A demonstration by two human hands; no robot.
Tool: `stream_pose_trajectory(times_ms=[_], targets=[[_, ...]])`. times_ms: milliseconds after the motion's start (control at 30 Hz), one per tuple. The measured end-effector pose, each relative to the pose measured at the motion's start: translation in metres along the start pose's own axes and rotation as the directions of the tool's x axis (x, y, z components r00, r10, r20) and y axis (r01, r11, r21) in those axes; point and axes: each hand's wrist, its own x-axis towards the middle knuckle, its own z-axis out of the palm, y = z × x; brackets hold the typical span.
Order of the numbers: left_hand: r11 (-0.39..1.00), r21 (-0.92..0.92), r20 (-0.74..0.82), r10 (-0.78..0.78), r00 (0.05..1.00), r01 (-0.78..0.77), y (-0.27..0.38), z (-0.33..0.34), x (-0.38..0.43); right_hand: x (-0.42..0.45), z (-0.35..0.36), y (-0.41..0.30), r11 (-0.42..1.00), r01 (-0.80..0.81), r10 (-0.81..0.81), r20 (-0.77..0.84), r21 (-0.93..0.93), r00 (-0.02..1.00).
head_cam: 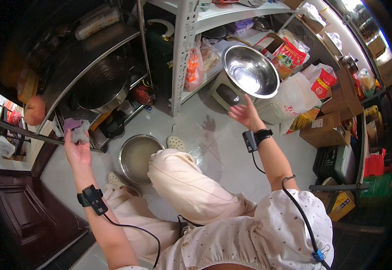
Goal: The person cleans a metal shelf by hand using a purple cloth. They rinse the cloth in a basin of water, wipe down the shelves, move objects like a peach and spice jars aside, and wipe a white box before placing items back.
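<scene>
My left hand (78, 152) grips a damp-looking purple and grey cloth (78, 129) beside the metal edge of a dark shelf rack (91, 69). On the right, my right hand (248, 116) is held up with fingers spread and nothing in it. Just beyond its fingertips is a shiny stainless steel bowl (250, 72), resting on or in a pale boxy appliance (223, 91); I cannot tell which. A metal basin of cloudy water (138, 155) stands on the floor by my feet, partly covered by my knee. A large steel pot (111, 98) sits on the dark rack.
A white perforated metal shelf post (182, 57) rises ahead. Bulging white sacks (284, 98) and cardboard boxes (324, 130) crowd the right side. A dark wooden door (30, 216) is at the lower left. The tiled floor (223, 145) has wet spots. Cables run from my wrist devices.
</scene>
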Motion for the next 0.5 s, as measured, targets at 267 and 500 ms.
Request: stream_pose_trajectory(times_ms=[267,500], targets=[[0.982,0.187,0.142,-0.047,0.989,0.02,-0.023,0.014,-0.002,-0.04,0.056,0.011,0.942,0.049,0.059,0.306,-0.333,0.95],[0.911,0.408,0.265,-0.183,0.947,0.061,-0.067,0.045,-0.02,-0.132,0.225,0.071,0.655,0.587,0.235,0.867,-0.476,0.44]])
